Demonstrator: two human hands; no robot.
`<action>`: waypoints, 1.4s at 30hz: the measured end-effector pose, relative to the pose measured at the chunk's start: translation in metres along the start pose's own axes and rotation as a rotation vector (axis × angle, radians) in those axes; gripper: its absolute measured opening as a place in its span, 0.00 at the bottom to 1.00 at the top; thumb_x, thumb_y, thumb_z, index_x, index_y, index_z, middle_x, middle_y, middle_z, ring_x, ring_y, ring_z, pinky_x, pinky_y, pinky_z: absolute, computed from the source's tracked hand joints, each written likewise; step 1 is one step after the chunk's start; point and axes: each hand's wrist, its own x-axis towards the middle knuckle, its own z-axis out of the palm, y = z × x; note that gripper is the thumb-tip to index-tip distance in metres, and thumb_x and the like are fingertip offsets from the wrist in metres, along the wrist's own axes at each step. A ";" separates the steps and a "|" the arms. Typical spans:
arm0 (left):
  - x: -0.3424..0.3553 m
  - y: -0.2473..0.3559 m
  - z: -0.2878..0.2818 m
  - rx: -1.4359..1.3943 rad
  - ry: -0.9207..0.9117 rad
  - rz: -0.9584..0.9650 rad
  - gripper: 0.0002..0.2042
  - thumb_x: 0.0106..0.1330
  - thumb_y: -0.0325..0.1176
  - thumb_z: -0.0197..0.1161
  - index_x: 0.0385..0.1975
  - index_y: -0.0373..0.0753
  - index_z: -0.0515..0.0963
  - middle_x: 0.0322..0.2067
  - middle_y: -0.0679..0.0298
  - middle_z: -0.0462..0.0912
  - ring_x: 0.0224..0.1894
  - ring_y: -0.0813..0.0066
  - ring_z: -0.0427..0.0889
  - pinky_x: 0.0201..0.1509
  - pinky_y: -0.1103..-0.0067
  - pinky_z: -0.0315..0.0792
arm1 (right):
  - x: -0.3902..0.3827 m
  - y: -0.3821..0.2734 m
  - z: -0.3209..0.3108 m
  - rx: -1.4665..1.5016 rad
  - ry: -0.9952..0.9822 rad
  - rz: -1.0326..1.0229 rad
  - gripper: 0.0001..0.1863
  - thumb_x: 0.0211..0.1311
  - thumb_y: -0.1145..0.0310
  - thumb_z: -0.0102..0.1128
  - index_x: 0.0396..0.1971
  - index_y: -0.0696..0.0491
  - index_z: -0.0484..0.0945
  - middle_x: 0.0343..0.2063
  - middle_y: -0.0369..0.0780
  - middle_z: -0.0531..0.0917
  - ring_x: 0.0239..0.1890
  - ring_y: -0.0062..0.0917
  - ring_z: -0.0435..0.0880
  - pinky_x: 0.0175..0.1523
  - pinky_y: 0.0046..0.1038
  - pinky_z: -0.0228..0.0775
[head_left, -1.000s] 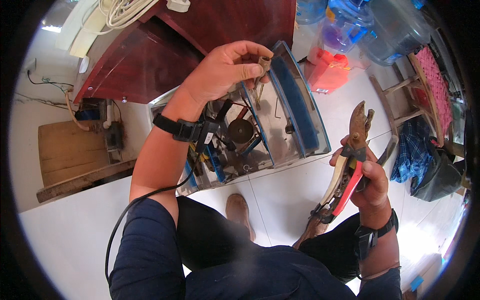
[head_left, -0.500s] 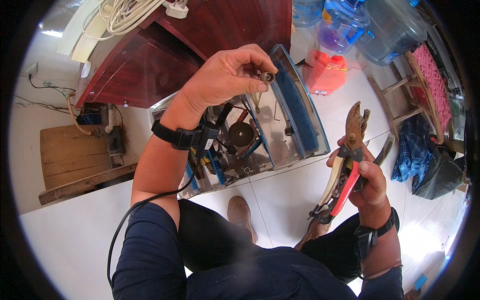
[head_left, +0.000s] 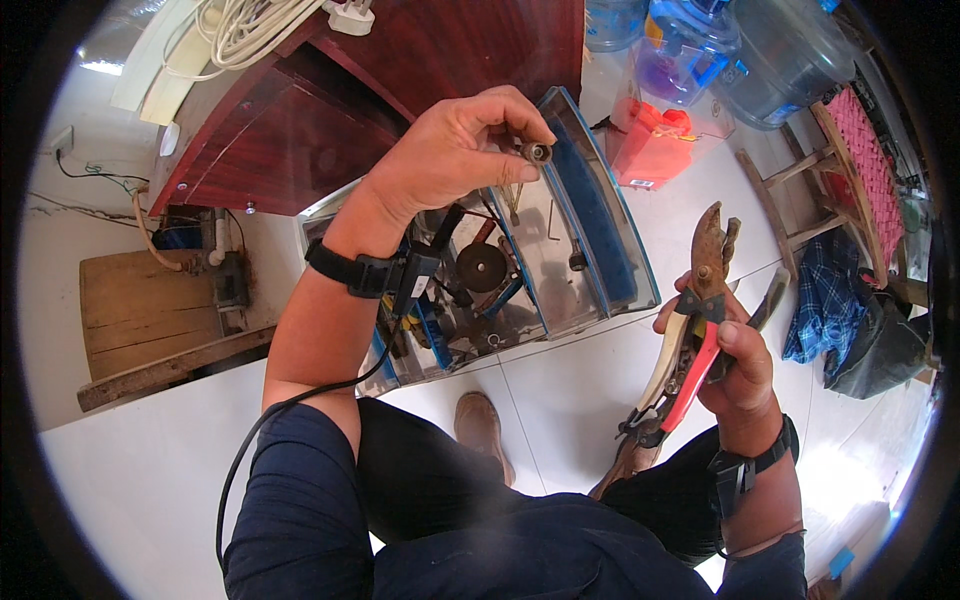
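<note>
Scene's bright overall, strongest at lower right, where glare blows the white floor [head_left: 150, 475] out to pure white, plus a small glint at upper left; soft grey shadow on the floor near the toolbox [head_left: 602, 240], and the dark trousers [head_left: 410, 460] run nearly black. Fisheye bends the cabinet's [head_left: 480, 50] edges, and the rim drops to black with bluish-purple fringing. Left hand [head_left: 450, 145], right hand [head_left: 740, 355] and pliers [head_left: 708, 250] read fairly sharp, but a hazy smudge softens the shirt [head_left: 560, 550] at bottom center.
</note>
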 end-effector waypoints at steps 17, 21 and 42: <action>0.000 -0.011 -0.002 -0.086 0.042 -0.062 0.14 0.53 0.20 0.69 0.39 0.38 0.77 0.34 0.72 0.77 0.37 0.85 0.75 0.45 0.85 0.72 | 0.004 0.001 -0.004 0.010 -0.016 0.004 0.39 0.47 0.50 0.62 0.54 0.61 0.63 0.37 0.50 0.81 0.30 0.26 0.85 0.35 0.21 0.82; -0.001 -0.008 0.001 -0.104 0.062 -0.111 0.14 0.54 0.25 0.71 0.38 0.39 0.74 0.34 0.71 0.74 0.37 0.83 0.75 0.45 0.84 0.71 | 0.004 0.002 -0.004 0.019 -0.002 0.009 0.39 0.46 0.50 0.62 0.54 0.60 0.63 0.37 0.50 0.81 0.30 0.25 0.85 0.35 0.21 0.82; -0.004 -0.031 -0.009 -0.453 0.153 -0.124 0.14 0.64 0.35 0.64 0.46 0.40 0.72 0.33 0.66 0.78 0.32 0.73 0.83 0.29 0.82 0.77 | 0.000 -0.002 -0.007 0.006 -0.039 0.045 0.41 0.45 0.53 0.60 0.57 0.62 0.62 0.40 0.50 0.80 0.43 0.32 0.82 0.49 0.27 0.75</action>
